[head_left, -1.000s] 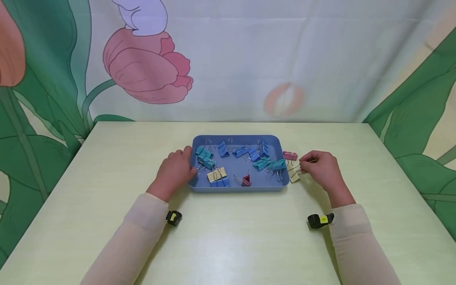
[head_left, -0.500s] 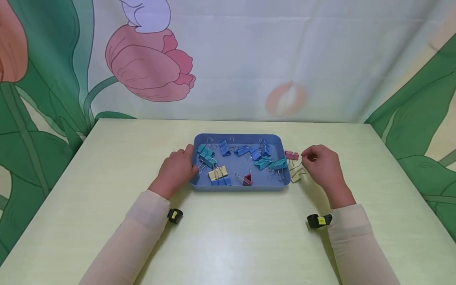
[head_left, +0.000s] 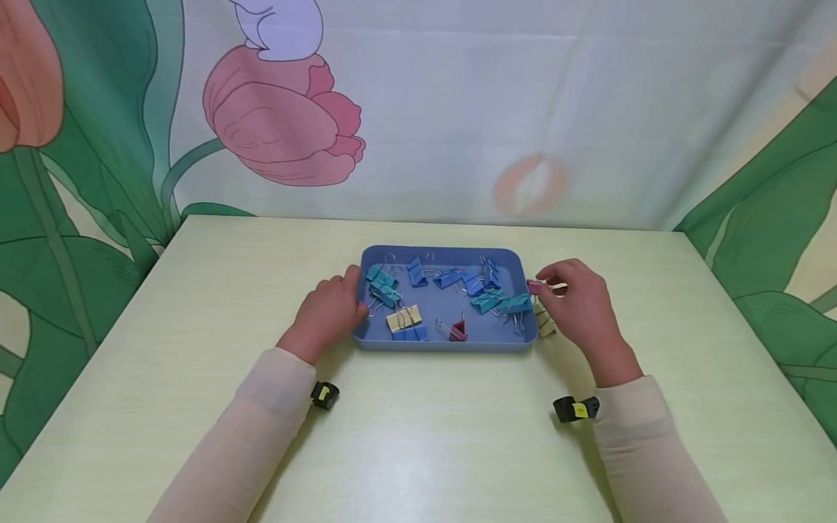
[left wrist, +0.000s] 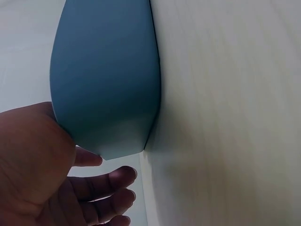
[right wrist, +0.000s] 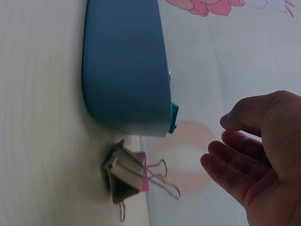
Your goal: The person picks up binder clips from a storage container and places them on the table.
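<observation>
A blue tray (head_left: 451, 346) holds several binder clips, and my left hand (head_left: 327, 312) grips its left end. In the left wrist view, the thumb side of the hand meets the tray's rim (left wrist: 101, 94) while the other fingers hang below the corner. Just off the tray's right end lie a pink binder clip (head_left: 534, 286) and a cream binder clip (head_left: 545, 322), both partly covered by my right hand (head_left: 580, 309). That hand hovers over them, thumb and fingers apart. From the right wrist, the cream clip (right wrist: 126, 173) stands clear of the fingers, with pink showing behind it.
Inside the tray are teal clips (head_left: 384, 294) at left, blue clips (head_left: 447, 278) at the back, more teal clips (head_left: 515, 303) at right, a cream clip (head_left: 404, 318) and a dark red clip (head_left: 459, 331) in front. A printed curtain (head_left: 431, 109) hangs behind the table (head_left: 418, 436).
My right hand has let go of the cream clip's wire handle and shifted left and away from me, over the pink clip. My left hand keeps its place on the tray.
</observation>
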`<state>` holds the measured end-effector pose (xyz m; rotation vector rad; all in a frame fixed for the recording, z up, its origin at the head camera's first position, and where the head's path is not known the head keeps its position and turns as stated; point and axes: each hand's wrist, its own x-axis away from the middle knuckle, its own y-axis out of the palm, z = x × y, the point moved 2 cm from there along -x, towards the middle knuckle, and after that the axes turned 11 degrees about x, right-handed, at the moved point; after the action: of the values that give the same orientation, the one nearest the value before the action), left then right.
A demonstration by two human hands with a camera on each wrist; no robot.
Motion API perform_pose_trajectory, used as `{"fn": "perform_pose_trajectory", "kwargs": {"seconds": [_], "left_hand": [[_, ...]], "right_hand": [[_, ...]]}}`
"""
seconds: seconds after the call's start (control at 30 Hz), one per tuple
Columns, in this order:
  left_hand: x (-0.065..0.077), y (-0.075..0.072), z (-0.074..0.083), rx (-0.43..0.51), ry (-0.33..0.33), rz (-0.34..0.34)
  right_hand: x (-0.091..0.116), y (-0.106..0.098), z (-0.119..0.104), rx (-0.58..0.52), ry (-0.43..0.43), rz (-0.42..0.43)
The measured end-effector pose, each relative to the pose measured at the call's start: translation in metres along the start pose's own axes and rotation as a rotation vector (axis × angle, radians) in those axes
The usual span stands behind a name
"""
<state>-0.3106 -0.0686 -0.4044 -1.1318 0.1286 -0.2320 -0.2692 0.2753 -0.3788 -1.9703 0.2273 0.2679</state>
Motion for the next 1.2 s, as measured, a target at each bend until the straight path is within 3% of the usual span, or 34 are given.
{"fn": "perform_pose_trajectory", "kwargs": {"seconds": [0.3, 0.73, 1.1, 1.2], "left_hand": [[-0.002, 0.003, 0.001, -0.006, 0.002, -0.008], [-0.001, 0.003, 0.0, -0.015, -0.02, -0.023], [-0.001, 0.002, 0.002, -0.03, -0.016, -0.021], [0.0, 0.002, 0.002, -0.021, -0.018, -0.024]], "right_hand": [[-0.001, 0.008, -0.028, -0.046, -0.114, 0.001], [-0.008, 0.033, -0.06, -0.062, -0.202, -0.102], [-0.022, 0.046, -0.084, 0.062, -0.303, -0.296], [-0.027, 0.048, -0.089, 0.115, -0.292, -0.37]]}}
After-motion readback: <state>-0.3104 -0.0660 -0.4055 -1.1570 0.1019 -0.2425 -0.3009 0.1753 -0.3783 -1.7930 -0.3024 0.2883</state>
